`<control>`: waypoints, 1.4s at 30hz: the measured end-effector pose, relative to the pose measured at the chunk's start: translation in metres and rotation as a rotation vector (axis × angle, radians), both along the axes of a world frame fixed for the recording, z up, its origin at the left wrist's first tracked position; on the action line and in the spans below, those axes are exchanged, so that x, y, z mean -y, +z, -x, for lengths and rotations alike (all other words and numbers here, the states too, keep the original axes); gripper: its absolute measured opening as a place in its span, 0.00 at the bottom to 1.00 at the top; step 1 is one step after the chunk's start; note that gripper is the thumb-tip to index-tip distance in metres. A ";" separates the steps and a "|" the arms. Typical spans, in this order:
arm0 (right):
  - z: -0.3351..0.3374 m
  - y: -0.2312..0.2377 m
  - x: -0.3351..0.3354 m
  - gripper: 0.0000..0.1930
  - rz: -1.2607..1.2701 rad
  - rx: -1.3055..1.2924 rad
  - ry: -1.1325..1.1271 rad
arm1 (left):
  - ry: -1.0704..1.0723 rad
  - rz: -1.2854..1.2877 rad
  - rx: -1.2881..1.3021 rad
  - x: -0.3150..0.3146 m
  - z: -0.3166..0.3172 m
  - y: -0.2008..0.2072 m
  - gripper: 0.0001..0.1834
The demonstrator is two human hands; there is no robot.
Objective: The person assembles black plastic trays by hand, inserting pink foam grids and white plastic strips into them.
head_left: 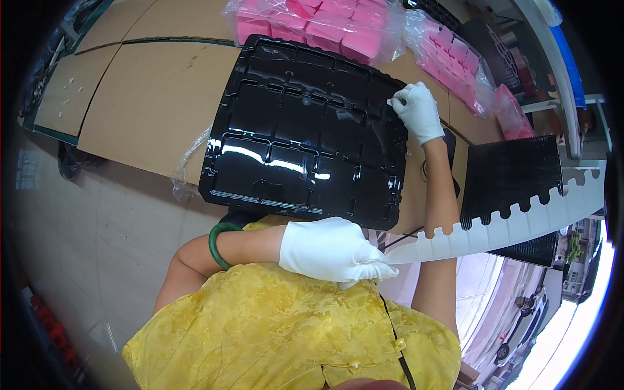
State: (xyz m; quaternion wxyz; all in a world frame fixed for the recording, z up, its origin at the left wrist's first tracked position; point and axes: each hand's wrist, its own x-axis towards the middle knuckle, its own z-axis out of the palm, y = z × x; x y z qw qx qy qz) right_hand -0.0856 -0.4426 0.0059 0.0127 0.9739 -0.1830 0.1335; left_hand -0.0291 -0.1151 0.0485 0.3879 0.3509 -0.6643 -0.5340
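Note:
My left hand (pixel 335 252), in a white glove, is closed close to my body on the end of a long white notched strip (pixel 500 231). The strip curves off to the right, crossing above my right forearm, with its square notches along the upper edge. At the far right edge of a shiny black plastic tray (pixel 292 130), my white-gloved right hand (pixel 416 112) has its fingers pinched together. Whatever is between those fingertips, if anything, is too small to make out. The tray has moulded compartments and lies on the cardboard-covered table.
Pink foam blocks in clear plastic bags (pixel 318 26) stand behind the tray, with another bag of pink blocks (pixel 448 62) to the right. Brown cardboard (pixel 156 104) covers the table at left. Black ribbed sheets (pixel 510 175) are at right, beneath the strip.

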 end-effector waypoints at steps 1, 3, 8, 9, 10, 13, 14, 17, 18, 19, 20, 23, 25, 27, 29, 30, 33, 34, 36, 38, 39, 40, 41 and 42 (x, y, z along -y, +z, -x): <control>-0.001 -0.001 0.000 0.05 0.001 -0.001 0.001 | 0.001 0.001 -0.001 0.000 0.001 0.001 0.19; -0.006 -0.004 -0.004 0.06 0.083 0.023 -0.016 | 0.026 0.025 0.015 -0.001 0.000 0.001 0.19; -0.005 -0.004 -0.002 0.06 0.017 0.012 -0.076 | -0.009 -0.040 0.029 0.000 -0.002 0.005 0.19; -0.007 -0.005 0.000 0.06 0.046 0.018 -0.074 | -0.011 -0.054 0.028 0.001 -0.001 0.005 0.19; -0.008 -0.004 0.003 0.06 0.048 0.018 -0.079 | -0.015 -0.052 0.029 0.002 -0.001 0.005 0.19; -0.012 -0.005 -0.002 0.06 0.068 -0.023 -0.061 | -0.051 -0.035 0.004 -0.003 0.001 0.002 0.26; -0.010 -0.002 -0.003 0.06 0.050 -0.032 -0.023 | -0.027 -0.027 0.006 -0.003 0.001 0.004 0.24; -0.005 0.002 -0.006 0.06 -0.004 -0.036 -0.030 | 0.001 -0.023 0.018 -0.005 0.001 0.003 0.21; -0.003 0.002 -0.007 0.06 -0.044 -0.032 -0.080 | -0.002 -0.030 0.027 -0.005 0.001 0.003 0.20; -0.006 0.000 -0.004 0.06 -0.042 -0.031 -0.080 | -0.002 -0.028 0.027 -0.005 0.001 0.004 0.20; -0.009 -0.002 -0.003 0.07 0.004 -0.017 -0.076 | -0.011 -0.039 0.020 -0.006 0.001 0.005 0.20; -0.003 0.001 -0.003 0.08 0.023 -0.009 -0.092 | -0.028 -0.010 0.036 -0.006 0.002 0.005 0.20; 0.004 0.006 -0.003 0.08 0.002 -0.014 -0.119 | -0.042 0.034 0.058 -0.005 0.002 0.006 0.20; -0.010 -0.005 -0.004 0.08 -0.047 -0.007 -0.149 | 0.007 -0.001 0.044 -0.009 0.001 0.003 0.21; -0.021 -0.009 -0.002 0.08 -0.069 -0.019 -0.154 | 0.006 -0.031 0.050 -0.010 0.001 0.005 0.21; -0.023 -0.009 0.000 0.08 -0.088 -0.030 -0.176 | -0.011 -0.056 0.057 -0.011 -0.001 0.006 0.22; -0.004 0.000 0.007 0.09 -0.278 0.028 -0.214 | -0.006 -0.010 0.056 -0.012 0.001 0.003 0.23; 0.003 0.003 0.011 0.09 -0.272 0.031 -0.227 | -0.020 -0.003 0.056 -0.011 0.001 0.006 0.23; 0.004 -0.001 0.014 0.11 -0.411 0.159 -0.249 | -0.032 -0.061 0.070 -0.011 0.000 0.008 0.23; 0.001 0.001 0.011 0.12 -0.460 0.105 -0.246 | -0.025 -0.030 0.086 -0.010 0.001 0.007 0.22; -0.002 0.003 0.008 0.12 -0.505 0.051 -0.245 | -0.021 0.003 0.102 -0.009 0.001 0.006 0.22; -0.003 0.003 0.008 0.12 -0.506 0.050 -0.244 | -0.019 0.002 0.101 -0.009 0.001 0.006 0.22; -0.005 0.003 0.008 0.11 -0.485 0.032 -0.234 | -0.019 -0.007 0.088 -0.009 0.001 0.006 0.22; -0.005 0.003 0.008 0.10 -0.463 0.014 -0.225 | -0.020 -0.016 0.075 -0.008 0.001 0.006 0.21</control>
